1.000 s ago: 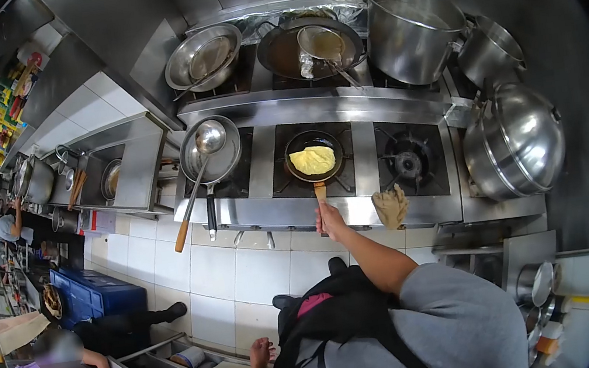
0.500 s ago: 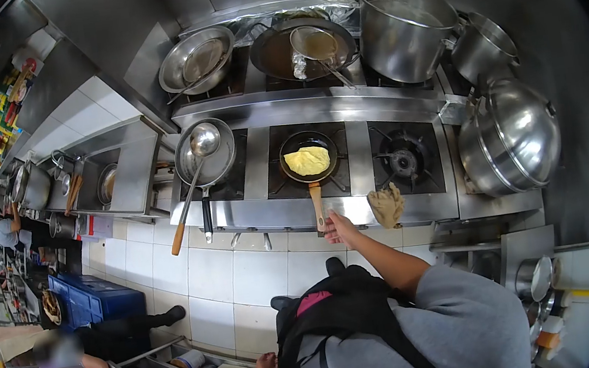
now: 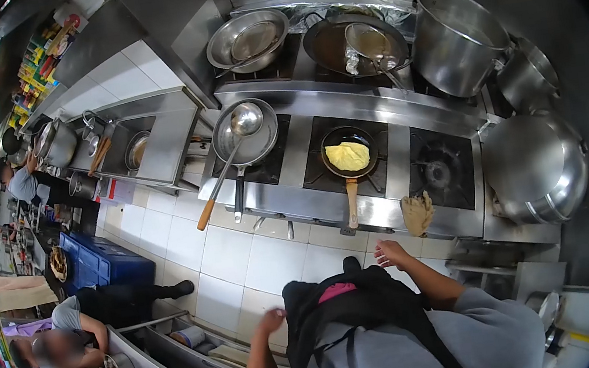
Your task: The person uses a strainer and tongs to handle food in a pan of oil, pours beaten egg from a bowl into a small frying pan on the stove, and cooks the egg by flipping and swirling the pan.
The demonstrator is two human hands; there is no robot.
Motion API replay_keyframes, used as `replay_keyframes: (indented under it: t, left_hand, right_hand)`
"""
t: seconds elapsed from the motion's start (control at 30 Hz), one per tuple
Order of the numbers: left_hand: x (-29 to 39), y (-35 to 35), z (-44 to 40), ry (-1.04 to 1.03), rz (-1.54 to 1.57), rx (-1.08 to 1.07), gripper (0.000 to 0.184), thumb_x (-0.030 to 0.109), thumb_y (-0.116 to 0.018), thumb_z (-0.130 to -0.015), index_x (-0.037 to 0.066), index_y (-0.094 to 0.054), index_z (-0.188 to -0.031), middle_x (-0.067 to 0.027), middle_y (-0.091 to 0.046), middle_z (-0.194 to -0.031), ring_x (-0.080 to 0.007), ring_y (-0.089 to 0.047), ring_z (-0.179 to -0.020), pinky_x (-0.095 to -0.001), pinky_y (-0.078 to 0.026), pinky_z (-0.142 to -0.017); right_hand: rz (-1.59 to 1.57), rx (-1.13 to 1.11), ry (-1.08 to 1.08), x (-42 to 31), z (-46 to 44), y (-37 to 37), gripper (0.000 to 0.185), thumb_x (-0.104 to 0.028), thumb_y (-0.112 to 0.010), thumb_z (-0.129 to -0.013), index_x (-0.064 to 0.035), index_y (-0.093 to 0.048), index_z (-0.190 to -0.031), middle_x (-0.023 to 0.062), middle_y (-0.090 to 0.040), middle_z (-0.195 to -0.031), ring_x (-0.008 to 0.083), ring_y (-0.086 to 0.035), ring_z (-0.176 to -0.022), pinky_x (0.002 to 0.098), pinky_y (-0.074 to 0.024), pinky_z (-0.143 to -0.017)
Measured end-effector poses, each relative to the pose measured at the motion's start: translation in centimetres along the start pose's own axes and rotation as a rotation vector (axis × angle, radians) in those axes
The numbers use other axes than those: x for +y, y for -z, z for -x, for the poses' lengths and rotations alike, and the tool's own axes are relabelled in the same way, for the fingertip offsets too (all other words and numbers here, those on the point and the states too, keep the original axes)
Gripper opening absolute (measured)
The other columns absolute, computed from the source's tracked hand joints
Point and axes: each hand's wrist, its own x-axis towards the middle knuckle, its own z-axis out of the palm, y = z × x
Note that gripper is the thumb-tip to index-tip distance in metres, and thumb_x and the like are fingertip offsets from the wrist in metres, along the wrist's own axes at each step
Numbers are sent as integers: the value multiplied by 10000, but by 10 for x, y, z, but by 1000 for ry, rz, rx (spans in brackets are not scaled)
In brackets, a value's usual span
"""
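Observation:
A small black frying pan [image 3: 361, 133] with a folded yellow egg [image 3: 347, 156] in it sits on the middle front burner. Its wooden handle points toward me. My right hand [image 3: 391, 254] is off the handle, below and right of it, with fingers apart and nothing in them. Near my apron, on the left, my left hand [image 3: 272, 321] is curled closed; what it holds, if anything, is hidden. A crumpled tan cloth [image 3: 418, 214] lies on the stove's front edge. To the left, a larger pan [image 3: 262, 143] holds a metal ladle [image 3: 246, 119].
Behind the front burners stand a metal bowl [image 3: 222, 42], a wok [image 3: 327, 46] with a strainer and a tall pot [image 3: 457, 51]. A domed steel pot [image 3: 536, 163] is at the right. Another person [image 3: 78, 324] leans at the lower left, near a blue crate [image 3: 107, 261].
My right hand has let go of the pan's handle and drawn back toward my body. My left hand has risen. The view has shifted and turned, while the pan stays on its burner.

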Motion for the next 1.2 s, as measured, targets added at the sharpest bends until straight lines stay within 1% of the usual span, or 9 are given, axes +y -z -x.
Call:
replay_keyframes:
  t: [0.07, 0.27, 0.4, 0.53, 0.73, 0.87, 0.93, 1.0, 1.2]
  left_hand:
    - [71, 98, -28, 325, 85, 380, 265, 278, -529, -900, 60, -637, -1003, -172, -655, -988, -342, -622, -938, -432, -488, -810]
    - [147, 340, -114, 118, -274, 1064, 267, 169, -586, -832, 88, -582, -1087, -163, -614, -1002, -357, -577, -986, -423, -474, -810]
    - [71, 378, -183, 312, -485, 955, 415, 326, -576, -850, 71, -526, -1174, -153, -630, -926, -309, -615, -848, -416, -498, -702]
    - [70, 391, -204, 342, 524, 55, 351, 328, -496, -892, 24, -533, -1063, -91, -553, -654, -185, -549, -519, -345, -478, -484]
    - [117, 371, -145, 71, 159, 446, 214, 205, -558, -897, 1, -493, -888, -58, -523, -643, -170, -531, -485, -326, -436, -446]
    - [180, 347, -105, 111, 513, 255, 284, 135, -588, -887, 51, -448, -1119, -60, -511, -700, -106, -524, -499, -254, -383, -382]
    - [213, 333, -103, 106, 489, 225, 430, 113, -594, -874, 61, -423, -1265, -122, -592, -778, -206, -605, -560, -311, -454, -452]
    - [206, 307, -136, -479, -3, 439, 594, 116, -614, -848, 99, -351, -1380, -197, -647, -906, -355, -654, -738, -402, -513, -618]
    - [291, 285, -158, -61, -371, 264, 609, 227, -601, -846, 142, -351, -1396, -222, -645, -952, -418, -617, -880, -487, -491, -757]
  right_hand:
    - [28, 34, 8, 2, 1, 4, 404, -441, -472, -928, -52, -543, -1011, 96, -614, -898, 180, -604, -675, 333, -529, -579]
    - [15, 156, 74, 1, 18, 15, 344, -376, -520, -917, -58, -533, -1046, 106, -615, -939, 188, -605, -715, 337, -532, -615]
    - [-143, 292, 40, 26, 39, 19, 316, -353, -545, -899, -63, -528, -1022, 98, -601, -904, 203, -603, -709, 350, -522, -619]
    - [-265, 411, -35, 82, 77, 25, 296, -325, -551, -885, -64, -523, -1020, 90, -596, -895, 210, -600, -699, 362, -518, -620]
    - [-421, 551, -381, 185, 119, 21, 238, -251, -535, -865, -72, -506, -1019, 124, -595, -923, 265, -593, -729, 437, -506, -639]
    - [-479, 516, -446, 228, 113, 23, 240, -251, -539, -862, -73, -507, -1020, 125, -593, -931, 275, -592, -752, 435, -510, -656]
    - [-477, 499, -462, 221, 109, 25, 238, -251, -540, -862, -75, -509, -1019, 119, -593, -931, 273, -592, -755, 435, -511, -661]
    - [-413, 459, -439, 193, 97, 35, 241, -252, -543, -864, -83, -510, -1033, 106, -596, -937, 266, -590, -765, 430, -514, -669]
    - [-400, 426, -52, 103, 50, 80, 275, -298, -565, -867, -82, -523, -1031, 98, -609, -924, 227, -595, -745, 385, -519, -642]
